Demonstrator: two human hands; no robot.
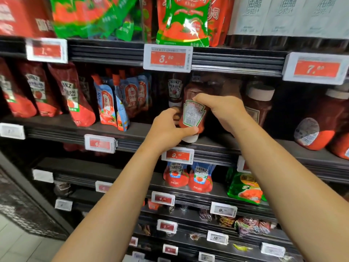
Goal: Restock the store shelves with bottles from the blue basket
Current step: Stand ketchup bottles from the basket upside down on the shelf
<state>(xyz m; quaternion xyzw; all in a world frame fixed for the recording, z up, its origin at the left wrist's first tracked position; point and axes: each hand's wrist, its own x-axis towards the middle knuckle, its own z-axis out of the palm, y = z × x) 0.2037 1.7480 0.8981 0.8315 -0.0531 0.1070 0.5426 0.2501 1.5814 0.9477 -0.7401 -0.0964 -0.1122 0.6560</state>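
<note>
Two hands on one ketchup bottle point(192, 112): left hand point(168, 129) curled round its lower end by the white cap, right hand point(224, 112) gripping higher. Bottle cap-down, near upright, at shelf point(132, 129) front edge; another bottle point(174, 92) behind.

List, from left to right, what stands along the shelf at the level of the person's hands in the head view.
Dark red Heinz pouches → blue pouches → ketchup bottle held in both hands → white-capped bottle → large red bottle.

Head-worn camera faces the shelf point(120, 133) close up, looking slightly down.
</note>
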